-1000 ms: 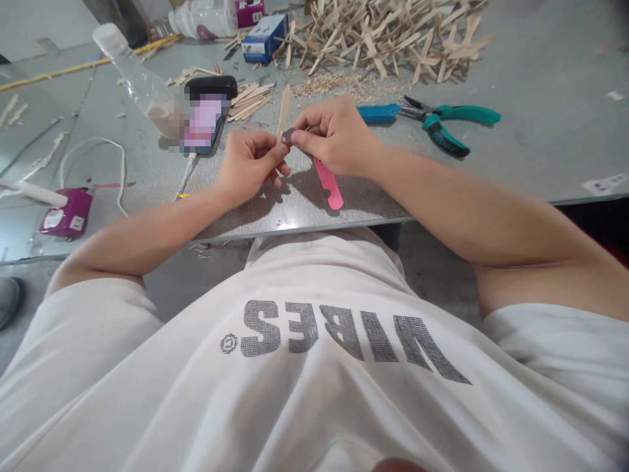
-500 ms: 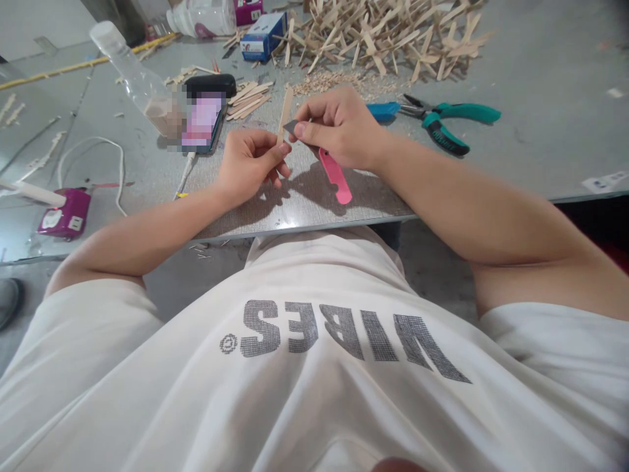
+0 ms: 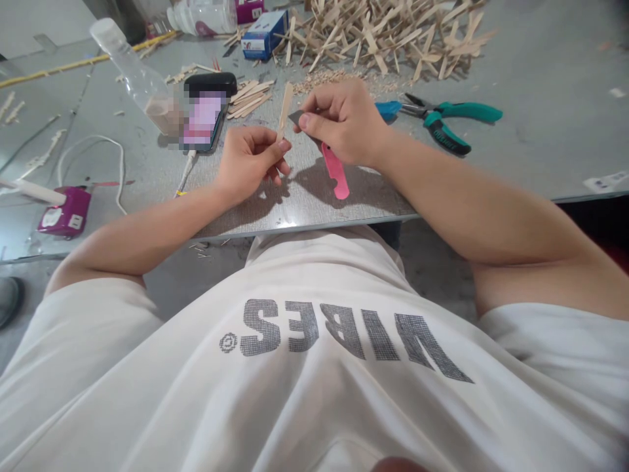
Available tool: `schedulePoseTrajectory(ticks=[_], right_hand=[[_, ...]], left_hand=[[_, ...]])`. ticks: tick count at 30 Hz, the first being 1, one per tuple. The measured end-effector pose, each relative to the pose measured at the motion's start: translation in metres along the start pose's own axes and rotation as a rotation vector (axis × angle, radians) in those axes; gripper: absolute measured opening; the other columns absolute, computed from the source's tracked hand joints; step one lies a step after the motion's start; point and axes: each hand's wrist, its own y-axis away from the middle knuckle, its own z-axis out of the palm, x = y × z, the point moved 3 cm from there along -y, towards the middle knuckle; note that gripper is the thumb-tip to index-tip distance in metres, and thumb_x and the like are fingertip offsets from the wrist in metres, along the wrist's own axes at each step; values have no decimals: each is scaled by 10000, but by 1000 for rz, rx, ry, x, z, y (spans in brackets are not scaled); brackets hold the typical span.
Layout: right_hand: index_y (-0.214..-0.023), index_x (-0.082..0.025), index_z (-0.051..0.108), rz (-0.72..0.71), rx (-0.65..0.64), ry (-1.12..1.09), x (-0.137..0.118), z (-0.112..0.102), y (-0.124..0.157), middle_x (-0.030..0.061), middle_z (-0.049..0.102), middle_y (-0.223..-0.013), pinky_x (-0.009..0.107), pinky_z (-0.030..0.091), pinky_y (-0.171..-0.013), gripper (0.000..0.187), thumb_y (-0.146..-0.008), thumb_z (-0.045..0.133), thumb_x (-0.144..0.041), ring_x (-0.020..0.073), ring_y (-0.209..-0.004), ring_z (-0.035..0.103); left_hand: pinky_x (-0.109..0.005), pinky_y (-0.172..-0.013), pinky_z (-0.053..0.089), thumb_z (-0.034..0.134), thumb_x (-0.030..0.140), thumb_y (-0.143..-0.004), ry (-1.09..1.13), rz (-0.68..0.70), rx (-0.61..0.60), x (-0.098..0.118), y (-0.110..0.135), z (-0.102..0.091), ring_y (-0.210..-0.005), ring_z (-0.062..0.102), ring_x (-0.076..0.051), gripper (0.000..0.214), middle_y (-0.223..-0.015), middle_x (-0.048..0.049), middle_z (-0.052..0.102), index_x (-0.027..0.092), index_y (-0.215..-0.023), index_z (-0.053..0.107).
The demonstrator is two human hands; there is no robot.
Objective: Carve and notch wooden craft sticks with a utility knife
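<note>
My left hand (image 3: 253, 160) pinches the lower end of a flat wooden craft stick (image 3: 285, 108), which points up and slightly right. In my right hand (image 3: 344, 121) is a folding razor (image 3: 335, 172), gripped between thumb and fingers. Its dark grey blade pokes out toward the stick, with a small gap between them, while its pink handle slants down below my palm. Both hands are just above the table near its front edge. Loose craft sticks (image 3: 250, 98) lie fanned out behind my left hand, beside a phone (image 3: 204, 121).
A large heap of notched wooden sticks (image 3: 383, 33) covers the back, with shavings (image 3: 327, 82) before it. Green-handled pliers (image 3: 442, 121) lie to the right. A clear bottle (image 3: 142, 82), blue box (image 3: 265, 36), white cable (image 3: 120, 177) and purple device (image 3: 63, 213) occupy the left side.
My right hand has shifted slightly up and right, drawing the razor blade away from the craft stick. The left hand and stick have barely moved.
</note>
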Motion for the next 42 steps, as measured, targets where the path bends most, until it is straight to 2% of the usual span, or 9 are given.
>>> schedulePoseTrajectory(ticks=[4,7,13,18,24,32,35,39,42], right_hand=[[-868,-283,701,-26,-91,17,-8,5,4,-45,439,-568,387,293,-570,430,-1037,792,-668,157,-566,338],[-845,-297,663,5,-53,20,-11,6,4,-38,415,-565,394,299,-569,432,-1024,805,-663,182,-588,365],[-835,-338,636,39,1,-39,-16,3,6,-13,396,-597,415,348,-549,490,-958,867,-752,235,-625,422],[-836,-300,660,9,-48,-45,-6,5,4,-32,434,-586,374,347,-576,469,-980,900,-677,193,-627,389],[-856,-267,743,-9,-100,-25,1,3,2,-40,425,-575,376,301,-590,370,-981,909,-572,166,-606,352],[-821,-264,676,-20,-133,-29,-11,9,5,-45,424,-577,356,265,-558,361,-1022,802,-535,158,-600,340],[-880,-232,669,-97,-97,-61,-11,8,4,-63,405,-581,344,207,-554,264,-1027,736,-441,139,-574,311],[-896,-186,675,-180,-74,-44,-7,6,3,-77,381,-569,319,184,-560,188,-978,705,-352,109,-550,293],[-919,-169,721,-207,-106,-27,-7,6,4,-58,435,-599,324,199,-571,191,-995,690,-341,104,-561,299]], left_hand=[[-266,-503,454,815,186,-1087,37,-3,-22,1,1,-1,-481,663,-126,335,-677,-6,742,217,-781,681],[-273,-486,441,760,140,-1092,56,9,-50,-1,1,0,-455,617,-113,362,-653,5,731,237,-754,677],[-271,-515,475,896,333,-1055,-33,32,-48,-10,-3,0,-522,682,-138,334,-712,-11,760,236,-827,673],[-278,-498,446,743,131,-1104,16,6,-33,-1,-1,0,-460,602,-109,378,-639,13,715,233,-749,666],[-223,-436,437,688,-14,-1103,48,-2,-55,6,3,2,-411,500,-68,474,-554,54,611,212,-687,655],[-267,-453,447,771,114,-1057,17,20,-69,-1,1,-1,-432,505,-100,339,-587,41,638,230,-744,716],[-297,-471,487,755,157,-1052,82,23,-73,-4,-2,-1,-441,499,-110,300,-607,23,669,247,-766,744],[-290,-502,500,873,275,-1027,34,28,-65,-9,-6,-1,-487,541,-115,286,-627,29,652,248,-789,718],[-289,-497,487,819,214,-1060,22,54,-78,-8,-5,-1,-486,535,-111,333,-623,36,630,248,-761,678]])
